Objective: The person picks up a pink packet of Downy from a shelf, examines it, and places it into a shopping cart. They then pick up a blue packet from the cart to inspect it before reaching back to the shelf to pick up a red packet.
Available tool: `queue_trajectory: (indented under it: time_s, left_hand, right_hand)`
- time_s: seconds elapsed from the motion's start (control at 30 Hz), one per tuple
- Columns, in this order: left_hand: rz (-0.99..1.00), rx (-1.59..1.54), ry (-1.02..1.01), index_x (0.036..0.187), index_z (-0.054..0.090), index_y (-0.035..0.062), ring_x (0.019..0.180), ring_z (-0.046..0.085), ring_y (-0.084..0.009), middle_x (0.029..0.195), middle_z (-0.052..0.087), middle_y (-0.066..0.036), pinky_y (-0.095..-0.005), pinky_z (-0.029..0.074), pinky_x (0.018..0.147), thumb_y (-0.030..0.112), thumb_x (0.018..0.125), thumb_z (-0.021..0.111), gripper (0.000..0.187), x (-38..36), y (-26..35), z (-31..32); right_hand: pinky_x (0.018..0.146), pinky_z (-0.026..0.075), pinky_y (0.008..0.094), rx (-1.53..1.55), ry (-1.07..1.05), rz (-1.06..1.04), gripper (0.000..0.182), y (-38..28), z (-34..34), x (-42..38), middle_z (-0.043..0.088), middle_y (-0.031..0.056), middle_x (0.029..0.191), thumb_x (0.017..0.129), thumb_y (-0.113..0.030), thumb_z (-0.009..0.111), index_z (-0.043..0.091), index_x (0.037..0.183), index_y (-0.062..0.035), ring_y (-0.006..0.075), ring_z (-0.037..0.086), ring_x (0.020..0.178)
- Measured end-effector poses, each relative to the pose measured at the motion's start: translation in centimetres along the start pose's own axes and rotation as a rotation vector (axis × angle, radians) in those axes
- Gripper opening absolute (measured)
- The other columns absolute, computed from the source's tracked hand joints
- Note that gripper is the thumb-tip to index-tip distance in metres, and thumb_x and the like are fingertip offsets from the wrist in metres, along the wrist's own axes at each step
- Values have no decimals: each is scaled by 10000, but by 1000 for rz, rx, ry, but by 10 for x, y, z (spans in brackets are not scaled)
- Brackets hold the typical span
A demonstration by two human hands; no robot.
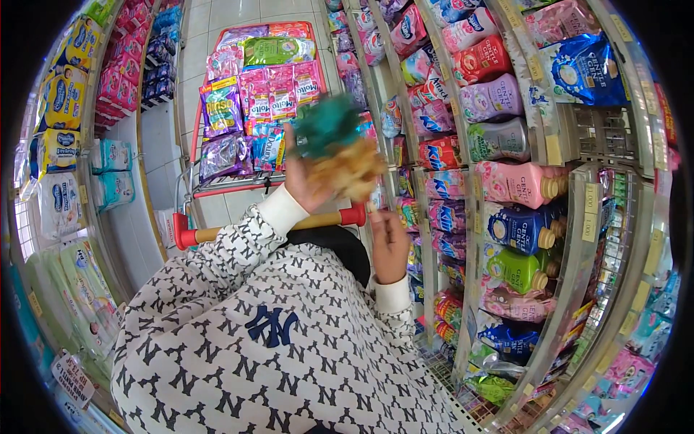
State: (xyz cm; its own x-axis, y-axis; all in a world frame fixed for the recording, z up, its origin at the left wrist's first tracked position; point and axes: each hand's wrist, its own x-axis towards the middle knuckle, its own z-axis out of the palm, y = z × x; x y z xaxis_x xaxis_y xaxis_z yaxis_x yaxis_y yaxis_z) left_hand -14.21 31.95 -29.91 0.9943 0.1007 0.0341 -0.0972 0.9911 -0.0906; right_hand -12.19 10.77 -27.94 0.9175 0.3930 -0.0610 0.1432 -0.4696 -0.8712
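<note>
My left hand (303,181) is wrapped around the side of a green and golden-brown packet (336,148), blurred by motion, raised above the cart handle (282,226). Just below and right of the packet, my right hand (390,244) has its fingers curled together, fingertips close to the golden end; I cannot tell what is between them. Beyond the packet, the shopping cart (195,137) is loaded with pink Molto packs (278,92), a purple Rinso bag (221,107) and a green pouch (278,50).
Shelves on the right carry softener and detergent pouches, among them a pink bottle-shaped pouch (510,182) and a blue Gentle Gen bag (587,69). Diaper packs (63,98) line the left shelves. Tiled floor (210,22) runs ahead along the aisle.
</note>
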Motion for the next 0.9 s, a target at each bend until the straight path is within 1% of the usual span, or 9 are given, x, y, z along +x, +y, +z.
queue_trajectory:
  time_s: [0.03,0.13,0.23,0.37,0.47,0.6,0.63,0.77,0.9]
  left_hand:
    - [30,-101,-25,1445,370,101,1325,446,-340,1417,474,-175,-507,355,1112,766,835,474,908,-6,1,-58]
    - [58,37,283,1436,367,80,1319,455,-345,1415,476,-176,-505,360,1109,754,840,486,907,-2,1,-5]
    - [99,63,283,1407,400,60,1296,477,-351,1420,475,-168,-487,400,1078,737,862,471,872,-2,-4,-5]
    - [96,164,297,1397,432,83,1258,517,-325,1385,517,-143,-459,432,1050,755,860,446,861,0,-4,-11]
    - [39,102,225,1403,438,97,1234,538,-309,1366,537,-140,-441,449,1031,775,860,409,869,-3,-6,-18]
    - [20,41,268,1388,426,52,1260,512,-352,1395,498,-184,-495,456,1017,696,895,462,812,-3,-10,0]
    - [-14,40,248,1382,435,50,1239,532,-344,1384,510,-182,-487,462,1012,695,899,454,806,-5,-9,-5]
    - [-140,179,313,1373,458,68,1180,587,-302,1335,558,-157,-459,487,987,700,906,430,786,-6,-20,-4]
    - [-104,499,461,1252,536,51,1164,591,-249,1276,591,-121,-420,481,993,690,925,400,730,-4,-36,-1]
  right_hand:
    - [547,378,269,-89,-33,-7,208,-2,0,-1,543,5,670,969,-215,594,605,924,-13,75,455,614]
    - [564,386,273,-102,86,-25,201,52,-5,13,573,24,676,971,-194,576,616,901,-10,86,453,612]
    - [605,403,270,75,229,80,181,58,-21,27,580,24,694,978,-152,544,613,891,-9,100,465,632]
    - [608,415,274,6,110,-115,198,34,-13,6,594,56,688,982,-167,546,614,889,-7,132,487,613]
    - [612,424,281,-252,-79,-16,207,-2,-10,-2,611,85,710,983,-183,552,614,899,-4,156,503,616]
    - [521,380,292,18,286,-29,214,56,-13,27,519,-16,640,958,-215,616,619,897,-10,102,447,563]
    - [512,353,252,241,226,132,217,59,-18,30,490,-71,662,951,-229,639,654,965,-13,56,432,581]
    - [439,192,185,581,77,248,226,10,-17,21,453,-111,638,953,-209,646,671,1087,-29,-34,283,511]
    - [649,448,183,523,89,43,234,2,7,25,650,-17,847,885,-43,693,660,1109,18,25,551,749]
